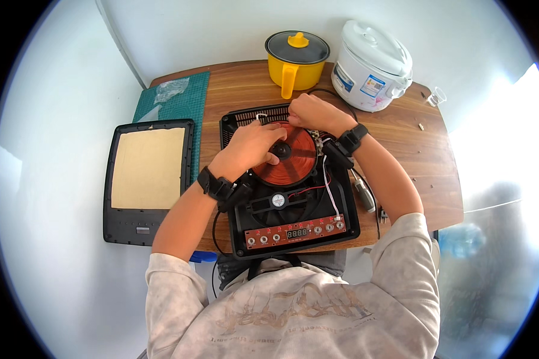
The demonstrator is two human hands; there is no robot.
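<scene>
Left hand [248,143] spread palm-down over the round copper-coloured coil [296,166]; right hand [313,112] curled at its far rim.

The coil lies right of and nearer than the left knuckles, that thumb by its hub; whether the right fingers hold anything cannot be told. Both wrists angle inward. The coil sits in the open black housing [348,224], lengthwise near-to-far at the table's [425,173] near edge.

Wood-grain desk [428,164] here: yellow pot [305,75] and white cooker [365,67] at the back, green mat [185,103] on the left, opened black cooktop [290,172] up front, grey-handled tool [365,196] and a plug [384,215] just right of it.
</scene>
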